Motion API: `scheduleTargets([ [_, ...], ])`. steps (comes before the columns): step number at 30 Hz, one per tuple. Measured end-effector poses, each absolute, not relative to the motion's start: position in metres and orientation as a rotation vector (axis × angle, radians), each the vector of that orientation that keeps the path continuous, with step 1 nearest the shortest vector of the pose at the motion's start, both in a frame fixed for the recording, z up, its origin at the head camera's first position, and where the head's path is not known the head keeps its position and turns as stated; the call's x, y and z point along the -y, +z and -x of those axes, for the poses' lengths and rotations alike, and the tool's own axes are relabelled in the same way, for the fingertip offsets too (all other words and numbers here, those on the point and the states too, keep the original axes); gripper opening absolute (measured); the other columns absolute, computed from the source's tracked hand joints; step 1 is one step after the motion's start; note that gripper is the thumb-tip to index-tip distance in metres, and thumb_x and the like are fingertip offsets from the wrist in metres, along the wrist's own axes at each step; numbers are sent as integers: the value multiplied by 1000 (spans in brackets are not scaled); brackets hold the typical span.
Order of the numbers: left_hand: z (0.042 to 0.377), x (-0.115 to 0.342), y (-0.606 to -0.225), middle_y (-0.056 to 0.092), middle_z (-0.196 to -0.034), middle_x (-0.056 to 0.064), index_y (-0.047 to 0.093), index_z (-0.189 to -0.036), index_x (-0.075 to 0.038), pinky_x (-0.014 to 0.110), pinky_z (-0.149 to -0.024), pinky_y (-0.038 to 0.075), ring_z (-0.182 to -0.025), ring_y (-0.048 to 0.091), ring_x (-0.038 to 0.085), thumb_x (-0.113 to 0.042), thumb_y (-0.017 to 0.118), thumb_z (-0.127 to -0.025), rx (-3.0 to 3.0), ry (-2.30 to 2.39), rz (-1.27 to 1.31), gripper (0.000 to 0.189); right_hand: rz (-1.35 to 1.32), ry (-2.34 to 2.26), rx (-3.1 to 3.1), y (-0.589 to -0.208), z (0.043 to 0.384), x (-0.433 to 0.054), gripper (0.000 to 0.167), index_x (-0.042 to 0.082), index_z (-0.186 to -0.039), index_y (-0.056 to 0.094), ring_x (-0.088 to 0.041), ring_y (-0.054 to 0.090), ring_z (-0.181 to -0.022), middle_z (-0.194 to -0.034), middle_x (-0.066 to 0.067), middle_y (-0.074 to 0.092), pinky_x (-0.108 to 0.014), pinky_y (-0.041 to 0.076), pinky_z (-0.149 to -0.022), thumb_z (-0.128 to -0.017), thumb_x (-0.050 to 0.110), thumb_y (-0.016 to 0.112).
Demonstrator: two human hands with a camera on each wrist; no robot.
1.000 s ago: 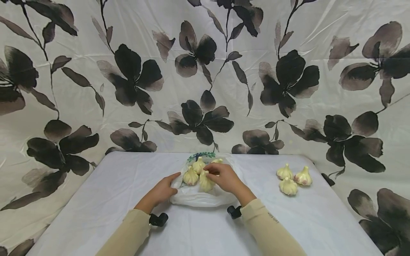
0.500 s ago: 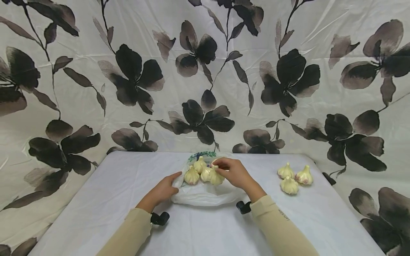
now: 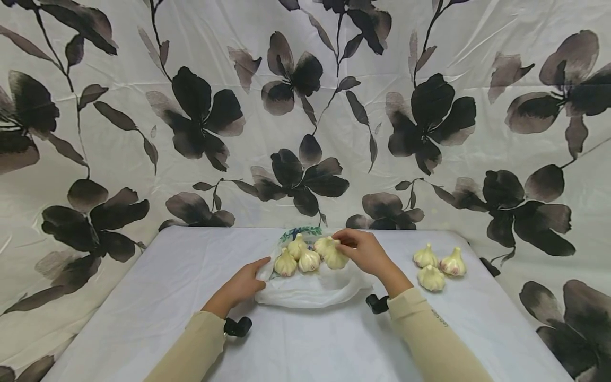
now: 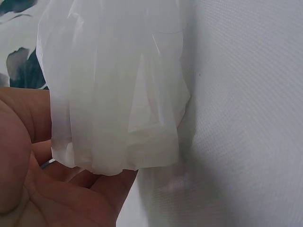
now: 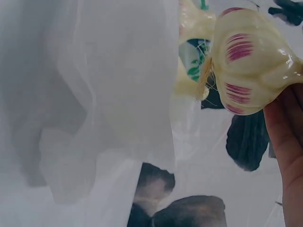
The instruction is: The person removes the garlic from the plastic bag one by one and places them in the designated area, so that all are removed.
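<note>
In the head view, a white plastic bag [image 3: 305, 297] lies open at the table's middle, with several garlic bulbs [image 3: 285, 263] in its mouth. My left hand [image 3: 242, 284] grips the bag's left edge; in the left wrist view the bag hides part of the fingers [image 4: 94, 194]. My right hand [image 3: 365, 254] pinches a garlic bulb [image 3: 336, 258] by its stem, above the bag's right side. That garlic bulb [image 5: 251, 61], cream with purple streaks and root threads, hangs beside the bag's wall in the right wrist view.
On the right of the table, 3 more garlic bulbs [image 3: 431, 277] stand close together, apart from the bag. White cloth covers the table [image 3: 143, 297]. A flowered curtain [image 3: 305, 106] hangs behind its far edge.
My right hand has carried the pinched garlic bulb rightward and slightly away from me, from the bag's middle to its right side. The left hand has stayed in place.
</note>
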State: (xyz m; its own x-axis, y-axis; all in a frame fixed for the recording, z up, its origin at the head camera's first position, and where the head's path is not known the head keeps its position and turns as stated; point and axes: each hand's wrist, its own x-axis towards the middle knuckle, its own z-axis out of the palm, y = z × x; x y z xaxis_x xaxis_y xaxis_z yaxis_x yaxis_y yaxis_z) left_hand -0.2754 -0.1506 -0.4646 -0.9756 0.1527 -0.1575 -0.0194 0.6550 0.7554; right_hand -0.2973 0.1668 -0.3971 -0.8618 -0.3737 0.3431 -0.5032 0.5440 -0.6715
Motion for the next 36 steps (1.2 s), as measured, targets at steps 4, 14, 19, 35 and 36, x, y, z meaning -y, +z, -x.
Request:
scheduleTargets([
  [4,275,150,-464,31,-156,20,32,-152,-10,60,-117,21,-146,24,41,4,56,-80,-2672,1219,-121,77,-720,1201,2637,-393,297,-176,26,14,-116,68,-23,69,-101,-112,-6,70,-35,58,-85,-90,16,67],
  [14,279,149,-465,30,-156,20,32,-152,-9,60,-116,21,-146,23,42,5,56,-79,-2666,1220,-127,78,-651,1213,2626,-390,297,-200,26,12,-116,68,-25,69,-102,-112,-10,70,-36,58,-86,-90,15,67],
  [19,277,150,-465,31,-156,19,32,-151,-10,60,-116,21,-146,23,42,5,56,-79,-2664,1198,-87,78,-613,1222,2635,-392,297,-209,26,12,-116,68,-25,69,-102,-111,-9,71,-36,57,-86,-91,16,67],
  [35,278,149,-467,29,-157,19,30,-152,-9,60,-116,21,-146,23,41,5,55,-79,-2653,1225,-83,78,-511,1131,2646,-394,303,-248,25,11,-115,67,-27,69,-100,-109,-11,71,-40,58,-83,-91,17,66],
  [36,278,149,-466,29,-157,19,30,-152,-9,60,-116,21,-146,23,42,5,55,-79,-2653,1224,-89,78,-511,1129,2645,-395,303,-250,25,11,-116,67,-27,69,-100,-109,-11,71,-40,58,-83,-92,17,66],
])
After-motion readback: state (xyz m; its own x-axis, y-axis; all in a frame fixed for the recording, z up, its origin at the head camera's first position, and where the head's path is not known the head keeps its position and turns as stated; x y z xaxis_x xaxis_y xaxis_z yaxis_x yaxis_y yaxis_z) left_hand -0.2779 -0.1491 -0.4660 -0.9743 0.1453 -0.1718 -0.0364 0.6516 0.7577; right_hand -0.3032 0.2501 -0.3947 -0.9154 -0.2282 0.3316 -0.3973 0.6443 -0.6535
